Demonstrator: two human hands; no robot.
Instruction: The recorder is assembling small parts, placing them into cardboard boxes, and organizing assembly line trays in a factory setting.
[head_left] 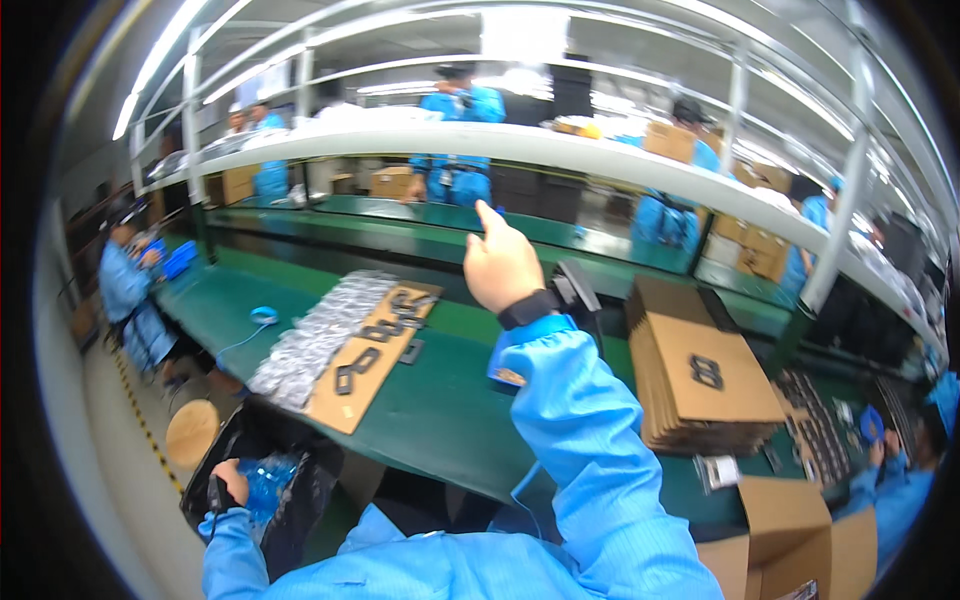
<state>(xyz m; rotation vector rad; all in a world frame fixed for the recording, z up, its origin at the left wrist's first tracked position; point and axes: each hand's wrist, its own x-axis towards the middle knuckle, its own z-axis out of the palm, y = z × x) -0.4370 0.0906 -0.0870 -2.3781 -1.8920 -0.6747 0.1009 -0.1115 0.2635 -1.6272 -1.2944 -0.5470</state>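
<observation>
My right hand is raised over the green workbench, a finger stretched out toward the shelf and nothing visible in it. A black band circles that wrist, and a dark device on a stand is just beside it. Low on the left, my left hand is inside a bin lined with a black bag. Its curled fingers are against crumpled clear blue plastic and appear to grip it; the fingertips are partly hidden.
Clear plastic packets and black frame-shaped parts lie on cardboard across the green bench. Stacked cardboard stands to the right, above an open carton. A round stool is by the bin. Co-workers in blue sit at both sides.
</observation>
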